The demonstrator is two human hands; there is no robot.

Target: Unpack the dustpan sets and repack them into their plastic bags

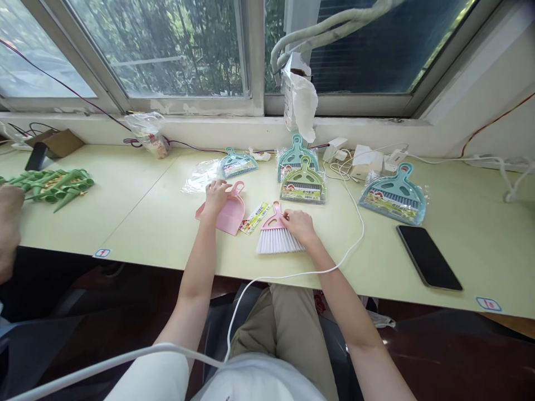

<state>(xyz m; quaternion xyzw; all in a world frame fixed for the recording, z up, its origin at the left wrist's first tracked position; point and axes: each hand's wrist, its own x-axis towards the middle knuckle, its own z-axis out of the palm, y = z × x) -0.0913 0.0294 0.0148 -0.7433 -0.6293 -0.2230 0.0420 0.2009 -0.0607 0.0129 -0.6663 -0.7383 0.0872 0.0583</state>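
A pink dustpan (232,214) lies on the table with its handle pointing away from me. My left hand (216,196) grips its upper left part, fingers closed at the rim near the handle. To the right is a pink hand brush (273,223) with white bristles, bristles toward me. My right hand (298,224) pinches the right side of its pink head; the fingertips are partly hidden. Between dustpan and brush lies a yellow-green printed label card (254,218). Crumpled clear plastic wrapping (202,176) rests behind my left hand.
Wrapped dustpan sets stand behind: blue (239,164), teal (297,150), green (304,182), and another blue one (395,195) at right. A black phone (429,257) lies near the front edge. A white cable (361,225) crosses the table. Green cone-shaped pieces (62,182) lie left, near another person's hand (8,223).
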